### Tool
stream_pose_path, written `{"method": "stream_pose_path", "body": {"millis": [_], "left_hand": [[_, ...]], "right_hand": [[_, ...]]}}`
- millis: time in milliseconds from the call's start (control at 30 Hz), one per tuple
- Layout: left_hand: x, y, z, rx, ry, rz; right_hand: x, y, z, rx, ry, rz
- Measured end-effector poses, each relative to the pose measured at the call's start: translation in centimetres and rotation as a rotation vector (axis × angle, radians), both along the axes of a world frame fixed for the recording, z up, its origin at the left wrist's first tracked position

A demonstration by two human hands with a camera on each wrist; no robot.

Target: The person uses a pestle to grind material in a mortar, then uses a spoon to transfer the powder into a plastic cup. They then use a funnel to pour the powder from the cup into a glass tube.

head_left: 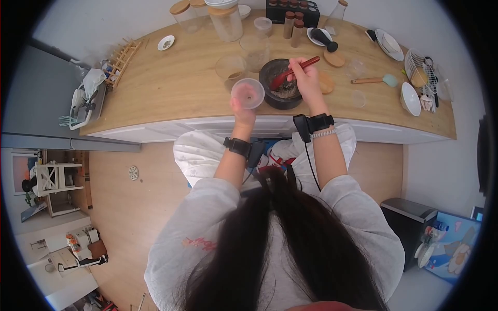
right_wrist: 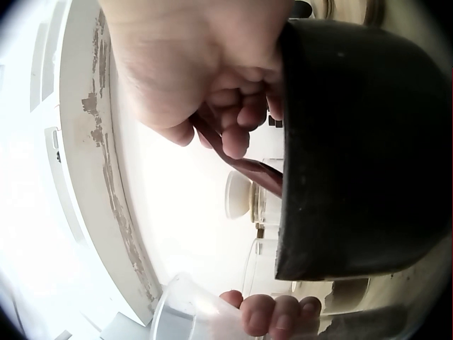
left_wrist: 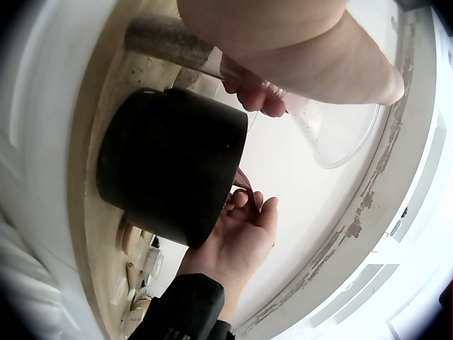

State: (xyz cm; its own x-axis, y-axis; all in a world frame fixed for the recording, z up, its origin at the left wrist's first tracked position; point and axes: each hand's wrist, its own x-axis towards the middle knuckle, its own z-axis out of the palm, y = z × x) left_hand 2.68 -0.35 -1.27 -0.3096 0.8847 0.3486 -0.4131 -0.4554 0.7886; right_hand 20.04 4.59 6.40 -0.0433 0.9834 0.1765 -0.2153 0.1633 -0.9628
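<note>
The left hand point(head_left: 243, 111) grips a clear plastic cup point(head_left: 249, 94), fingers round its side, just left of a dark mortar point(head_left: 280, 99). In the right hand point(head_left: 307, 83) is a dark red spoon point(head_left: 280, 79), its bowl end down inside the mortar among brownish ground bits. The right wrist view shows the spoon point(right_wrist: 249, 167) pinched between thumb and fingers, its lower end hidden behind the mortar's wall point(right_wrist: 354, 156). In the left wrist view the cup point(left_wrist: 333, 131) is beside the mortar point(left_wrist: 173, 166), apart from it.
Glass containers point(head_left: 231, 70) stand behind the cup. At the back are wooden-lidded jars point(head_left: 226, 26), a spice rack point(head_left: 293, 13) and a plate with a dark pestle point(head_left: 322, 39). Rightward lie a spatula point(head_left: 369, 81), a white bowl point(head_left: 410, 99) and a wire basket point(head_left: 416, 67).
</note>
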Motion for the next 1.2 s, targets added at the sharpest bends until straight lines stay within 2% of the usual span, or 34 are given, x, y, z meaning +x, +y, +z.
{"method": "stream_pose_path", "body": {"millis": [33,333,433,633,933,1133,1200], "left_hand": [[0.0,-0.1,0.1,0.012,-0.024,-0.018],[0.0,-0.3,0.6,0.024,-0.025,-0.019],[-0.1,-0.2,0.3,0.030,-0.024,-0.019],[-0.2,0.2,-0.5,0.005,0.045,0.009],[-0.2,0.3,-0.5,0.016,0.074,0.038],[-0.5,0.2,-0.5,-0.007,0.067,0.001],[-0.4,0.1,-0.2,-0.016,0.063,0.005]], "right_hand": [[0.0,0.0,0.0,0.020,0.045,-0.027],[-0.4,-0.3,0.4,-0.002,-0.151,-0.033],[-0.2,0.1,-0.2,0.015,-0.063,-0.062],[-0.3,-0.5,0.6,-0.031,-0.096,-0.055],[-0.2,0.4,-0.7,0.038,0.079,-0.263],[0.2,0.2,-0.4,0.065,0.299,-0.252],[0.0,-0.2,0.2,0.031,0.279,-0.299]]}}
